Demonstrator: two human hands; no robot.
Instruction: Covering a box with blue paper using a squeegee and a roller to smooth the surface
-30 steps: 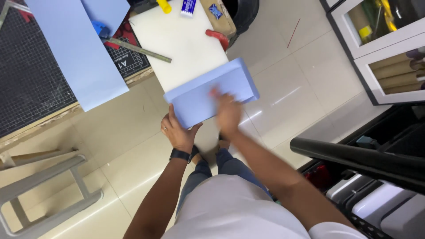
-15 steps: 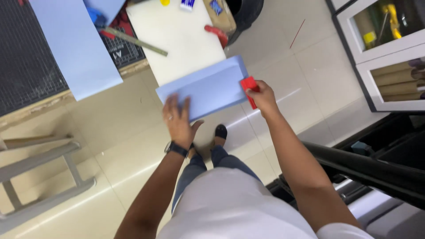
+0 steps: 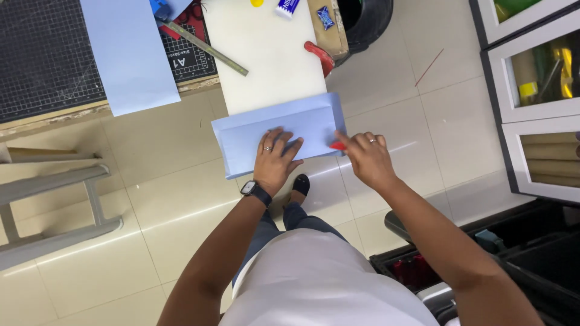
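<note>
A folded light-blue paper sheet point(image 3: 260, 130) lies over the near edge of a white board point(image 3: 266, 54). My left hand point(image 3: 275, 160) presses flat on the sheet's lower middle, fingers spread; a dark watch sits on that wrist. My right hand point(image 3: 365, 158) is at the sheet's right end, pinching a small red tool point(image 3: 336, 145) against the paper's edge. Most of the tool is hidden by my fingers.
A second blue sheet point(image 3: 130, 54) and a metal ruler point(image 3: 205, 48) lie on a black cutting mat point(image 3: 42, 54) at the left. Red scissors point(image 3: 320, 55), a cardboard box point(image 3: 329, 24) and a black bin point(image 3: 365, 18) are behind. Glass-door cabinet point(image 3: 531, 90) right, stool frame point(image 3: 54, 205) left.
My right hand picked up the red tool and brought it down to the sheet's right edge. My left hand shifted right onto the sheet's middle. The view moved closer.
</note>
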